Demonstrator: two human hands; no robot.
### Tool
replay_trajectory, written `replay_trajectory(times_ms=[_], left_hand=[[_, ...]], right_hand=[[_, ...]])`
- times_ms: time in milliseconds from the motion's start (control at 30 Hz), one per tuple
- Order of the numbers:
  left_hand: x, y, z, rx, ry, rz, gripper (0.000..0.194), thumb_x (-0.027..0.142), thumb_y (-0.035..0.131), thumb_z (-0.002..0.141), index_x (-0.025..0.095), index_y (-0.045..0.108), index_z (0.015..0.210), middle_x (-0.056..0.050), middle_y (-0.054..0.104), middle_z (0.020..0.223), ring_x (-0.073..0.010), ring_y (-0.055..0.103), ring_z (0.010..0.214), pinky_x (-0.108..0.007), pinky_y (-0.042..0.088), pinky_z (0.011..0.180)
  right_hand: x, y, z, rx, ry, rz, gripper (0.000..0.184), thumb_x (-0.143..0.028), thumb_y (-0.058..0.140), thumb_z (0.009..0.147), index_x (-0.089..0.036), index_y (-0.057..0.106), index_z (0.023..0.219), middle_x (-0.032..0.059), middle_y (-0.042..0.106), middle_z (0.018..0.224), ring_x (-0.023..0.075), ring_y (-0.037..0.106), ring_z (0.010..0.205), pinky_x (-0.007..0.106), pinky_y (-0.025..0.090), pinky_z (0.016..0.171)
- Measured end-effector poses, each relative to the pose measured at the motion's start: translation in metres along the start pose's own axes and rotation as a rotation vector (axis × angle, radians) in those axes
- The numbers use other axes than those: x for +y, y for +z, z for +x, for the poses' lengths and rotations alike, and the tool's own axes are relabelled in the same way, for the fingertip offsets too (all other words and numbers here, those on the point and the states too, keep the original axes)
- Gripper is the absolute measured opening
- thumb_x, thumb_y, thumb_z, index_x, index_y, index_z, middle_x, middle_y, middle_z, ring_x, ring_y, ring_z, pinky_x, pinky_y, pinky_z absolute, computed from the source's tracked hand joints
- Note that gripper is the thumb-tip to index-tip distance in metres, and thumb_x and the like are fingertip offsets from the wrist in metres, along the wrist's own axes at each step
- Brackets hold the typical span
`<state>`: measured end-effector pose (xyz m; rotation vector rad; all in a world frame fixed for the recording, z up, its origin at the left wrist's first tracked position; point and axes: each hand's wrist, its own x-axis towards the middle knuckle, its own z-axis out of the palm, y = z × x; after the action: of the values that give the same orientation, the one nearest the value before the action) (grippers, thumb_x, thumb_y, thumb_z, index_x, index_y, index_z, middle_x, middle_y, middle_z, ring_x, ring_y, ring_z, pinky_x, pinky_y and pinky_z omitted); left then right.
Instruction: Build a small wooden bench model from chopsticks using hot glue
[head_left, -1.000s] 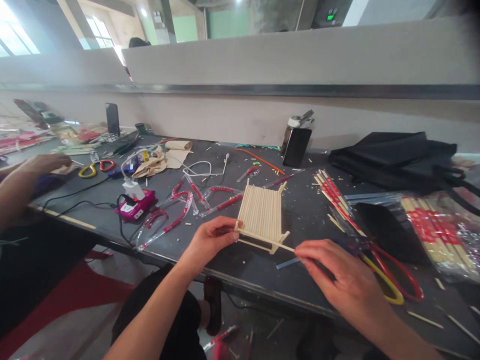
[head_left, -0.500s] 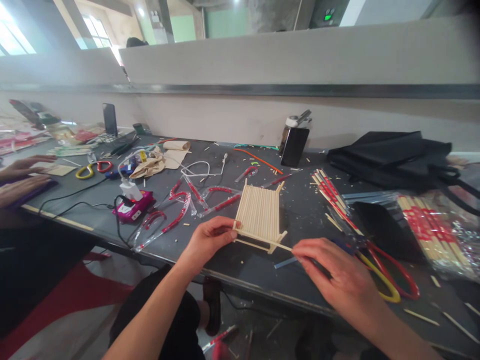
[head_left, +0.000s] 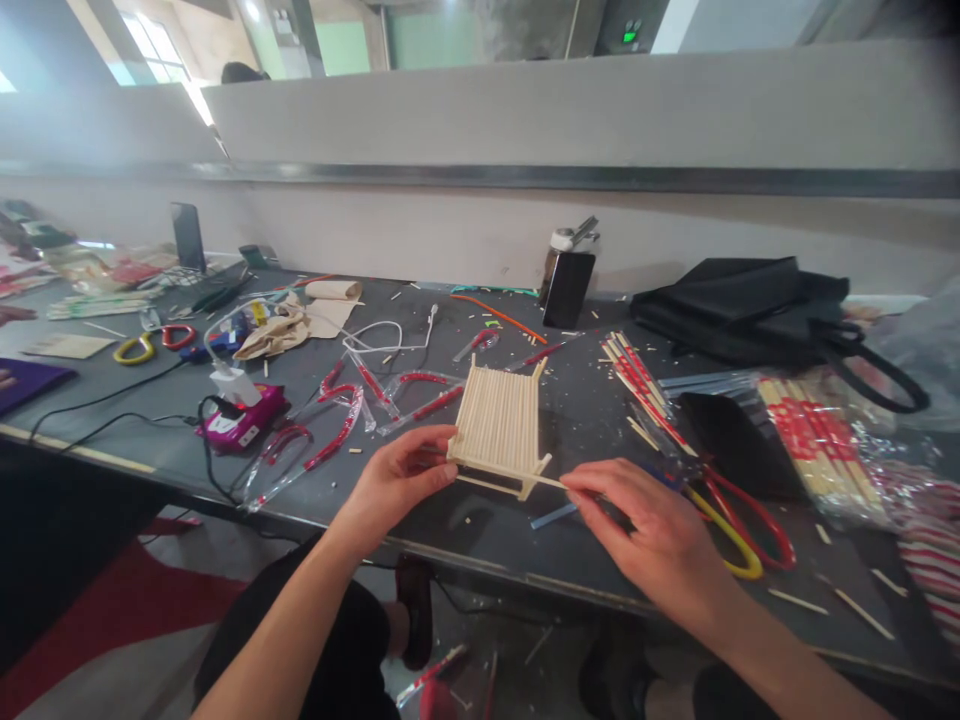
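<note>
A small rack-like frame of pale wooden sticks [head_left: 499,415] stands on the dark table, its top a row of sticks laid side by side. My left hand [head_left: 401,482] pinches its near left corner between thumb and fingers. Along the near edge runs a thin wooden stick [head_left: 547,482], whose right end my right hand [head_left: 645,520] pinches. The stick's left end meets the corner by my left thumb; whether it is fixed there I cannot tell. Below the stick, a blue-grey glue stick [head_left: 553,516] lies partly behind my right hand.
Red-and-yellow-handled scissors [head_left: 739,530] and packs of chopsticks [head_left: 817,445] lie at right. Torn red-printed wrappers [head_left: 341,425] and a purple power strip [head_left: 244,415] are at left. Behind stand a phone [head_left: 570,290] and a black bag [head_left: 739,305]. At far left a co-worker's fingers show.
The whole view has shifted, so things appear further left. Both my hands keep their grips on the frame and stick. The co-worker's hands have mostly left the picture.
</note>
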<state>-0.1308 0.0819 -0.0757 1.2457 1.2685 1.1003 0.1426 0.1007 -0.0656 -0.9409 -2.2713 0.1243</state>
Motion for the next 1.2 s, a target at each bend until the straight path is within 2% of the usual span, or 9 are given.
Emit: replay_trajectory(times_ms=[33,100,167,233,300,333,400,567,1200], left_hand=[[0.002,-0.001,-0.002,0.032,0.030,0.088,0.046,0.033,0.072,0.076,0.021,0.060,0.119,-0.005,0.066,0.102,-0.0173,0.062,0.090,-0.031,0.050,0.081],[0.009,-0.002,-0.007,0.184,0.151,0.332,0.044,0.032,0.072,0.076,0.022,0.060,0.118,-0.004,0.064,0.098,-0.0170,0.061,0.084,-0.032,0.050,0.076],[0.018,0.002,-0.014,0.396,0.359,0.593,0.034,0.027,0.069,0.078,0.022,0.062,0.111,-0.002,0.062,0.092,-0.0159,0.058,0.079,-0.032,0.049,0.074],[0.026,0.011,-0.019,0.519,0.615,0.762,0.023,0.017,0.065,0.081,0.022,0.064,0.103,-0.002,0.060,0.088,-0.0156,0.056,0.080,-0.031,0.048,0.074],[0.030,0.025,-0.022,0.483,0.808,0.838,0.019,0.011,0.063,0.082,0.021,0.065,0.099,-0.002,0.060,0.085,-0.0153,0.054,0.078,-0.030,0.046,0.072],[0.030,0.033,-0.022,0.422,0.845,0.857,0.019,0.010,0.062,0.083,0.020,0.065,0.098,-0.002,0.060,0.084,-0.0153,0.053,0.076,-0.030,0.046,0.071],[0.028,0.049,-0.019,0.309,0.841,0.886,0.017,0.010,0.060,0.085,0.017,0.066,0.100,-0.004,0.061,0.082,-0.0162,0.051,0.074,-0.031,0.045,0.068],[0.019,0.074,-0.010,0.226,0.758,0.969,0.015,0.015,0.054,0.089,0.016,0.067,0.095,-0.006,0.061,0.081,-0.0191,0.048,0.072,-0.034,0.044,0.066],[0.016,0.076,-0.002,0.190,0.691,0.896,0.019,0.018,0.051,0.092,0.018,0.068,0.084,-0.005,0.060,0.077,-0.0174,0.049,0.072,-0.032,0.043,0.067]], right_hand=[[0.000,0.000,0.000,0.000,0.001,0.005,0.012,-0.014,0.055,0.091,-0.020,0.062,0.098,0.0027,0.069,0.090,0.0150,0.065,0.086,0.028,0.051,0.079],[0.000,0.000,0.001,-0.002,0.002,0.013,0.012,-0.014,0.055,0.091,-0.020,0.062,0.097,0.0029,0.069,0.090,0.0150,0.065,0.086,0.028,0.051,0.078],[-0.001,0.000,0.001,-0.006,0.000,0.018,0.012,-0.014,0.054,0.092,-0.020,0.062,0.097,0.0031,0.069,0.090,0.0154,0.065,0.086,0.029,0.051,0.079],[-0.001,0.000,0.002,-0.006,0.003,0.021,0.012,-0.014,0.054,0.092,-0.021,0.062,0.097,0.0030,0.069,0.090,0.0156,0.064,0.086,0.029,0.051,0.079],[-0.001,0.001,0.001,-0.003,0.011,0.026,0.011,-0.014,0.055,0.092,-0.021,0.062,0.097,0.0028,0.069,0.090,0.0155,0.064,0.086,0.030,0.051,0.079],[-0.001,0.001,0.001,-0.002,0.013,0.030,0.011,-0.014,0.055,0.092,-0.021,0.062,0.097,0.0027,0.068,0.090,0.0153,0.064,0.085,0.029,0.051,0.078],[-0.001,0.001,0.000,-0.004,0.010,0.040,0.011,-0.014,0.055,0.092,-0.021,0.061,0.098,0.0028,0.068,0.091,0.0152,0.064,0.086,0.029,0.050,0.079],[0.000,0.000,0.000,-0.010,-0.005,0.043,0.013,-0.012,0.055,0.092,-0.020,0.061,0.100,0.0031,0.068,0.092,0.0155,0.063,0.087,0.030,0.050,0.080],[-0.002,0.000,0.003,-0.007,0.006,0.039,0.013,-0.015,0.051,0.093,-0.021,0.062,0.098,0.0041,0.070,0.090,0.0172,0.065,0.085,0.031,0.053,0.078]])
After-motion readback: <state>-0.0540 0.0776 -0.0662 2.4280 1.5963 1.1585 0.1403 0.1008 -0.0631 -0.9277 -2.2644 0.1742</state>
